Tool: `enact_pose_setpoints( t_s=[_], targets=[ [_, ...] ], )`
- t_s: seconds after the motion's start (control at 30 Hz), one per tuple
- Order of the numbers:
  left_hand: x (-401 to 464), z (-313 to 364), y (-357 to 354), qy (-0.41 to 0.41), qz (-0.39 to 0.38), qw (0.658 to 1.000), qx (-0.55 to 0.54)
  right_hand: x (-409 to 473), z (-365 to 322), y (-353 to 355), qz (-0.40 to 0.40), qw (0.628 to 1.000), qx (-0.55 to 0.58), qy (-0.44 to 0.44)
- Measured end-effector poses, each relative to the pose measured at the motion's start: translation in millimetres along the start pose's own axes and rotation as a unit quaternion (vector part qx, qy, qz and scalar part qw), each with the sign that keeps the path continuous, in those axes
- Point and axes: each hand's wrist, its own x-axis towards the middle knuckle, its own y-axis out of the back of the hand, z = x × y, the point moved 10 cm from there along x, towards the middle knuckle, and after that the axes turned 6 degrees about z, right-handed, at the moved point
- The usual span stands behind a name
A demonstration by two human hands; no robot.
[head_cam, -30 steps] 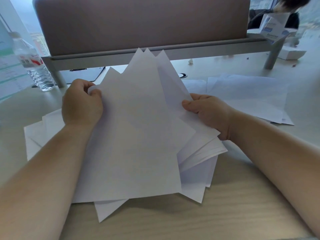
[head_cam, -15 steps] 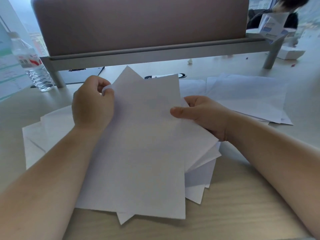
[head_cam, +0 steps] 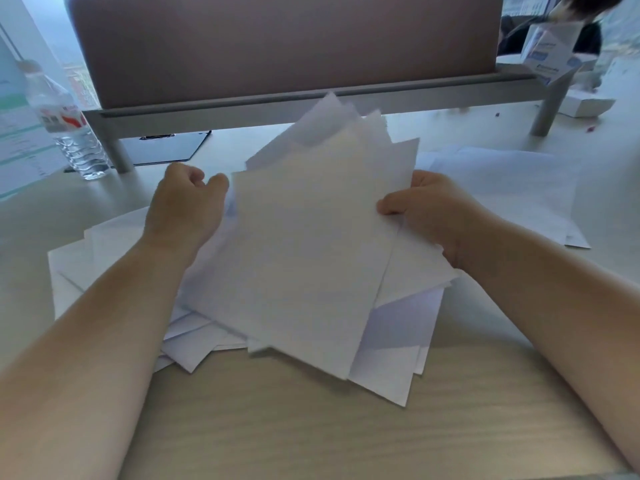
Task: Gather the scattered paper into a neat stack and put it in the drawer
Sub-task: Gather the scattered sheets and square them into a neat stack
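White paper bundle now tilted right versus half a second ago, corners fanned again; right hand fingers pinch its edge, left hand curled, off the bundle. Loose sheets remain on counter; stack not yet neat

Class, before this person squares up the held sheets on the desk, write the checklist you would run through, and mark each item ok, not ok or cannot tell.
1. Both hands gripping the bundle: left hand and right hand hold the held sheets at opposite edges: ok.
2. Edges aligned: corners fan out at different angles: not ok.
3. All paper gathered: loose sheets on the right and sheets under the left arm remain on the desk: not ok.
4. Water bottle clear of the paper: ok.
5. Drawer open and ready: not in view: cannot tell.
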Motion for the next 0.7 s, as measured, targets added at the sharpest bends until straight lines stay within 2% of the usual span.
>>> enact_pose_setpoints(
  t_s=[0.07, 0.17, 0.3, 0.4, 0.47, 0.57, 0.7],
  targets=[
    [-2, -7, -5, 0.032, -0.035, 0.999, 0.016, 0, 4, 6, 0.015, 0.999, -0.021, -0.024],
    [-9, -4, -12, 0.021, -0.081, 0.994, 0.069, 0, 12, 6, 0.01, 0.992, -0.118, -0.036],
    [-15, 4, -15, -0.002, -0.111, 0.988, 0.106, 5, 10, 9, 0.028, 0.973, -0.23, 0.013],
    [-16, 5, -11, 0.0, -0.114, 0.987, 0.111, 10, 3, 12, 0.043, 0.965, -0.251, 0.055],
    [-14, 4, -7, 0.005, -0.109, 0.988, 0.112, 15, 1, 17, 0.06, 0.978, -0.189, 0.059],
    [-11, -3, -1, 0.01, -0.122, 0.982, 0.145, 17, 3, 26, 0.084, 0.995, -0.027, 0.035],
    [-16, 0, -2, -0.01, -0.154, 0.967, 0.202, 10, 7, 32, 0.116, 0.984, 0.133, 0.007]
  ],
)
